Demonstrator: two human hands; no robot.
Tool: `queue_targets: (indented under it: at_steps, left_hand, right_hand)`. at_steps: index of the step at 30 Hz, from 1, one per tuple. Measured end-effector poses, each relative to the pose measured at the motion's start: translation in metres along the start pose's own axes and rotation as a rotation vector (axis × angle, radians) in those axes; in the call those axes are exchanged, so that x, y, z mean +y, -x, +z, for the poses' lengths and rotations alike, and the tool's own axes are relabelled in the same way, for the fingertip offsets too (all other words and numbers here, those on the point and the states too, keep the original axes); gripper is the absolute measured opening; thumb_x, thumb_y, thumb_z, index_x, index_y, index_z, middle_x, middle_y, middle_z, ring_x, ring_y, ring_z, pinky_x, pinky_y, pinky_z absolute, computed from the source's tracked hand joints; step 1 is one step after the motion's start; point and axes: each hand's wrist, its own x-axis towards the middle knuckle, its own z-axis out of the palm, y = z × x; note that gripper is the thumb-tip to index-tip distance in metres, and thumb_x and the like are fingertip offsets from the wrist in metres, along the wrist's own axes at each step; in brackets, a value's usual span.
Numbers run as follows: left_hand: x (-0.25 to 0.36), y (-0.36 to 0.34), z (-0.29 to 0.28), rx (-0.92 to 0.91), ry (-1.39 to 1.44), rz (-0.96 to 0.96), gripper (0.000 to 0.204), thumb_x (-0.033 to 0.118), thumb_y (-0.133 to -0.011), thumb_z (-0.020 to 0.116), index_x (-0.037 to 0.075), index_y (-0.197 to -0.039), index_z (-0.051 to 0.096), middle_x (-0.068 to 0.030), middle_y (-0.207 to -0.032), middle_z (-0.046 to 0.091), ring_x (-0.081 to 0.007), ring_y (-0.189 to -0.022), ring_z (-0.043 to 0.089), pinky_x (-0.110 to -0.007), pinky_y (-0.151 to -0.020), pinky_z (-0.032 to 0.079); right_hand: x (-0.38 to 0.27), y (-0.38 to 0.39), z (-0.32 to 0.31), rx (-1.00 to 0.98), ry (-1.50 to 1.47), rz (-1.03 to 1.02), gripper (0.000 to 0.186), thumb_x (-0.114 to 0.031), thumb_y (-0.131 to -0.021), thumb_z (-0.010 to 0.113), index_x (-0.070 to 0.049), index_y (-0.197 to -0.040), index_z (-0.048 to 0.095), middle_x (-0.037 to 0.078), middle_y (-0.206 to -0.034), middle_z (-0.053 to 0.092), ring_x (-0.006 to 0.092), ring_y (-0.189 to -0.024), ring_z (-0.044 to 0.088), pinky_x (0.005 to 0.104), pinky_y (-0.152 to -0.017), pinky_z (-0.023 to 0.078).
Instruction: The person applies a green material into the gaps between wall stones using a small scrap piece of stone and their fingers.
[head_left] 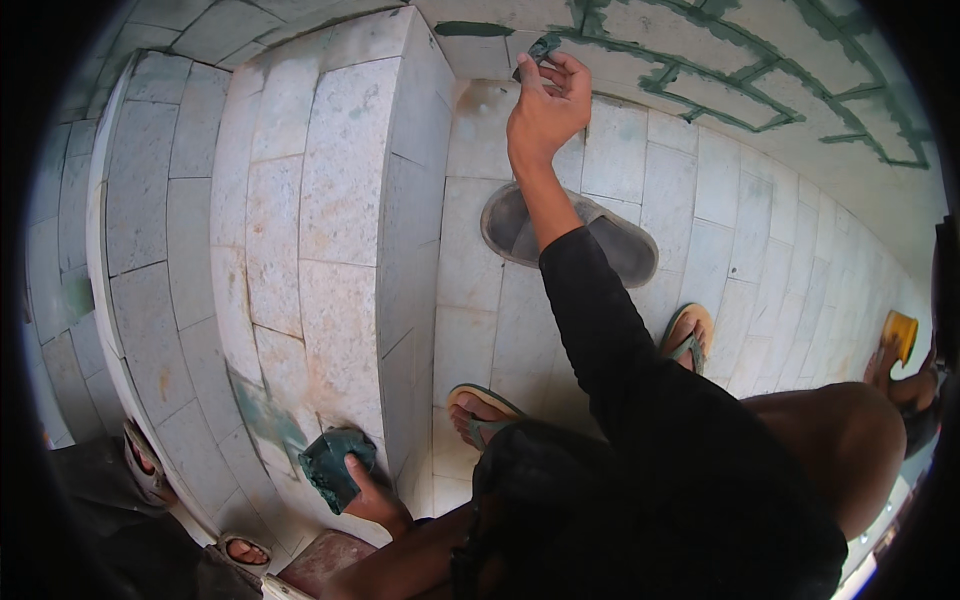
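Observation:
My right hand (550,112) is raised at the wall (640,65), pinching a small dark scraper (540,50) smeared with green paste. Its tip is near a pale tile joint beside a green streak (474,29). Low on the left, my left hand (376,500) grips a dark green, paste-coated holder (340,466), thumb on top; its exact kind is unclear. The holder is at the tiled step (330,200), next to a green smear (268,415). Green paste lines (720,75) follow the joints of the wall tiles.
A grey slide sandal (625,245) lies on the tiled floor beneath my right forearm. My feet wear flip-flops (690,335). Another person's shod foot (245,550) is at lower left. At far right, a person's hand (882,365) is by a yellow object (900,335).

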Motion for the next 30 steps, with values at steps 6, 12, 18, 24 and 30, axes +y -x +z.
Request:
queue_targets:
  at_steps: [6,12,18,24,30]
  left_hand:
    - [0.005,0.000,-0.003,-0.019,-0.091,-0.034,0.052,0.026,-0.101,0.069,-0.012,-0.135,0.056,-0.0203,-0.131,0.066,-0.0275,-0.114,0.065,-0.040,-0.103,0.049]
    - [0.015,0.001,-0.001,-0.028,-0.109,-0.028,0.049,0.016,-0.102,0.068,-0.015,-0.136,0.052,-0.0216,-0.135,0.064,-0.0291,-0.119,0.063,-0.041,-0.107,0.047]
    - [0.021,0.002,0.001,-0.010,-0.135,-0.040,0.048,0.017,-0.102,0.068,-0.015,-0.135,0.054,-0.0204,-0.133,0.065,-0.0289,-0.117,0.063,-0.041,-0.107,0.047]
    - [0.017,0.001,-0.001,-0.040,-0.035,-0.002,0.047,0.017,-0.102,0.068,-0.014,-0.134,0.055,-0.0205,-0.132,0.066,-0.0289,-0.116,0.064,-0.041,-0.106,0.048]
    - [0.016,-0.001,-0.006,-0.050,-0.226,-0.074,0.048,0.018,-0.102,0.067,-0.013,-0.136,0.055,-0.0211,-0.132,0.066,-0.0293,-0.117,0.064,-0.041,-0.106,0.047]
  right_hand:
    - [0.004,-0.003,0.011,0.035,0.162,-0.067,0.029,-0.004,-0.080,0.084,-0.001,-0.104,0.067,0.009,-0.094,0.069,0.0180,-0.079,0.064,0.0319,-0.067,0.049]
    - [0.017,-0.008,0.017,0.074,0.130,-0.150,0.025,-0.005,-0.082,0.085,0.001,-0.099,0.068,0.007,-0.090,0.068,0.0144,-0.073,0.060,0.0293,-0.067,0.049]
    - [0.007,0.001,0.005,-0.043,0.117,-0.004,0.022,-0.001,-0.082,0.081,0.002,-0.100,0.069,0.010,-0.092,0.066,0.0173,-0.074,0.059,0.0318,-0.067,0.048]
    - [-0.024,0.001,0.002,0.068,-0.181,0.199,0.022,-0.005,-0.089,0.077,0.006,-0.107,0.068,0.008,-0.089,0.067,0.0121,-0.076,0.061,0.0263,-0.065,0.050]
    - [-0.030,-0.008,0.012,0.096,-0.224,0.243,0.026,-0.006,-0.091,0.075,0.009,-0.111,0.068,0.009,-0.082,0.068,0.0110,-0.070,0.063,0.0251,-0.061,0.050]
